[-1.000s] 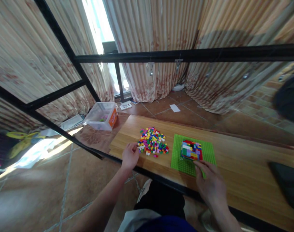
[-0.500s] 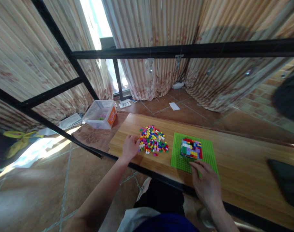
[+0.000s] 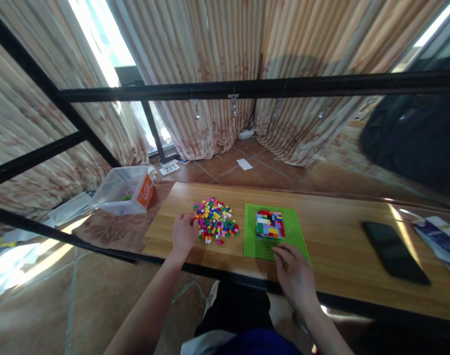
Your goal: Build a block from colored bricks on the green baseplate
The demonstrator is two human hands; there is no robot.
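My left hand point(image 3: 184, 235) rests at the left side of a loose pile of small coloured toy bricks point(image 3: 215, 220). Its fingers are bent together at the pile's edge; what they pinch, if anything, is too small to make out. A low rectangular build of multicoloured bricks point(image 3: 270, 225) sits on a green studded baseplate point(image 3: 252, 246), with an opening in its top. Over the baseplate's front edge is my right hand point(image 3: 294, 270), just in front of the build and apart from it. Its thumb and fingers come together at the tips, and anything between them is hidden.
A wooden table point(image 3: 332, 236) carries everything, with a dark phone-like slab point(image 3: 395, 251) and printed packaging point(image 3: 439, 241) to the right. On the floor at left stands a clear plastic box point(image 3: 117, 190). A black metal bar point(image 3: 210, 91) crosses beyond the table.
The view has swung to the right, so the table contents appear further left and the packaging shows. My left fingers have shifted slightly at the pile; my right hand stays by the build.
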